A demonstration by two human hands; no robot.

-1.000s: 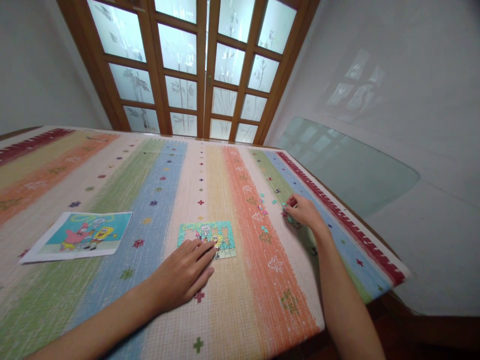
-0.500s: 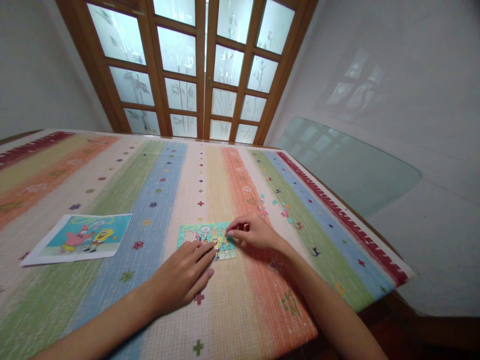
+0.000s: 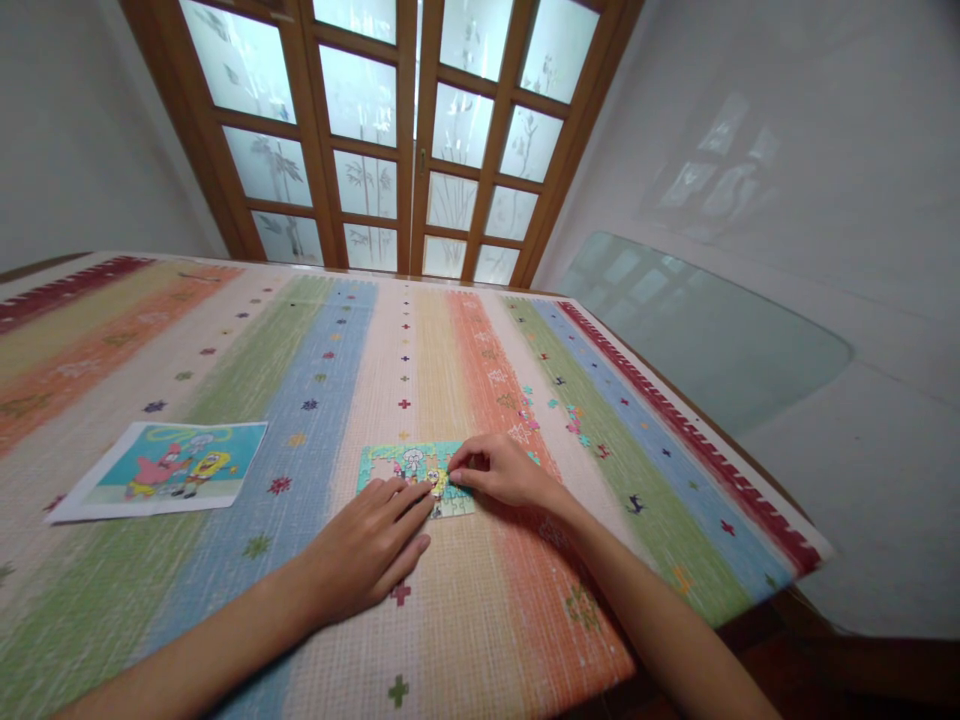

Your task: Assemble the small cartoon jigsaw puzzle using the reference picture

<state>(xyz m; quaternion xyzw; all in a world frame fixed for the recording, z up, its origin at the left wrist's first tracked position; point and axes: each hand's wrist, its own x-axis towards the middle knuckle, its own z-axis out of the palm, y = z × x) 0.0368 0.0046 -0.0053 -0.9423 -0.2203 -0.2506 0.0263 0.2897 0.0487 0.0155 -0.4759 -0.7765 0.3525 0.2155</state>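
A partly assembled cartoon jigsaw puzzle (image 3: 412, 460) lies flat on the striped tablecloth, with a gap showing cloth at its left part. My left hand (image 3: 369, 545) rests across the puzzle's lower left, fingers stretched out and lying flat on it. Over the puzzle's right side, my right hand (image 3: 499, 472) has thumb and forefinger pinched together around a small puzzle piece, which the fingertips mostly hide. The fingers also cover the puzzle's right edge.
A printed reference picture (image 3: 169, 470) of the cartoon characters lies to the left. Several loose puzzle pieces (image 3: 574, 420) are scattered beyond my right hand. The striped tablecloth (image 3: 465, 600) covers the table; wooden glazed doors (image 3: 409, 150) stand behind it.
My right hand has shifted slightly left and down over the puzzle, fingertips still pinched. The left hand keeps its place on the puzzle. The view has moved a little.
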